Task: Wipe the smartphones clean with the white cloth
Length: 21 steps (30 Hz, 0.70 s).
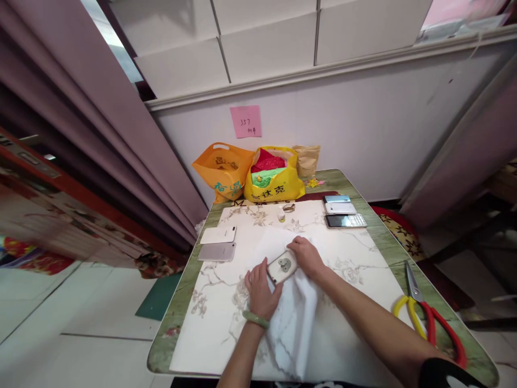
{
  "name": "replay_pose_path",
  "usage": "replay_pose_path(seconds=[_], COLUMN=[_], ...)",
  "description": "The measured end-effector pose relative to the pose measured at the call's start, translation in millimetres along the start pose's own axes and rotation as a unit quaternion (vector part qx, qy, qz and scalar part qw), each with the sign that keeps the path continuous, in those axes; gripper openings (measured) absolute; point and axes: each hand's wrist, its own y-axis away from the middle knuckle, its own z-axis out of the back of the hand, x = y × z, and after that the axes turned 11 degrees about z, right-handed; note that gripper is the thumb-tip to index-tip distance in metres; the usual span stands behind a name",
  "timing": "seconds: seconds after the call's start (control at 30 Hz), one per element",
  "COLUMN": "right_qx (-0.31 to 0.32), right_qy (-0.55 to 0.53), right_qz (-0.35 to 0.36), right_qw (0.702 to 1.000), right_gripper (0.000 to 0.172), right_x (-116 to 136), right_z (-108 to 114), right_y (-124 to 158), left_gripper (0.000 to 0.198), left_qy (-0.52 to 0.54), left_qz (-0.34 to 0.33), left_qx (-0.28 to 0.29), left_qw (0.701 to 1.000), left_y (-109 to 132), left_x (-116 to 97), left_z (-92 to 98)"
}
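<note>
A smartphone in a pale case with a grey ornament on its back (278, 274) lies tilted on a thin white cloth (309, 307), near the middle of the table. My left hand (262, 293), a green bangle at its wrist, grips the phone's lower left corner between thumb and index finger. At the phone's upper right corner my right hand (307, 256) is closed, fingertips pinching the cloth's edge close to the phone. Folds of the cloth hang down below my right hand toward the table's front. The right fingertips are partly hidden.
To the left lie a white phone (218, 234) and a grey phone (217, 251). Several phones, among them a keypad phone (346, 221), lie at right. Red-and-yellow scissors (422, 307) rest near the right edge. An orange bag (223, 167) and a yellow bag (274, 188) stand behind.
</note>
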Motion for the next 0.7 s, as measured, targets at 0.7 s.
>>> replay_pose_path(seconds=[0.7], right_qx=[-0.091], right_qy=[0.073], right_qz=[0.029], right_qw=[0.993], right_gripper=[0.038], right_x=[38.9], right_z=[-20.5], right_y=[69.5], left_gripper=[0.076], left_qy=[0.048], left_qz=[0.017], left_qx=[-0.014], left_qw=[0.999], left_y=[0.4], left_x=[-0.3], left_z=[0.5])
